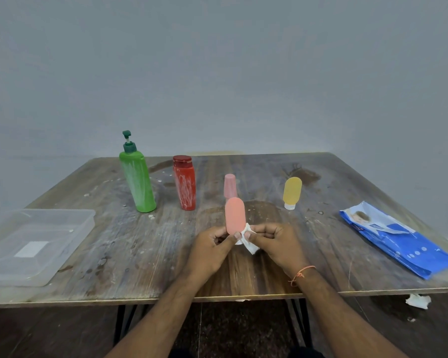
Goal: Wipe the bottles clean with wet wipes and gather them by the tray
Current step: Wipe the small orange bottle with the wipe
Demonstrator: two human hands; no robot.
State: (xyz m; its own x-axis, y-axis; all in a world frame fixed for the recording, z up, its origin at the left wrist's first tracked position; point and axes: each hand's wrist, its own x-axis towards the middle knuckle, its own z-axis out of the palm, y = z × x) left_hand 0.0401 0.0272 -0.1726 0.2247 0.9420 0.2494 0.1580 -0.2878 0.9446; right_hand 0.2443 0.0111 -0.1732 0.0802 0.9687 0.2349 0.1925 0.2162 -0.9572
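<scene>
Five bottles in all: the left hand (212, 244) pinches a salmon bottle (234, 218) upright while the right hand (272, 241) pinches a white wipe (247, 240) against its base. Beyond the hands stand a green pump bottle (137, 182), a red bottle (184, 184), a pink bottle (229, 186) and a yellow bottle (292, 191). One clear tray (62, 244) lies left, one blue wipes pack (398, 244) right, its print unreadable.
</scene>
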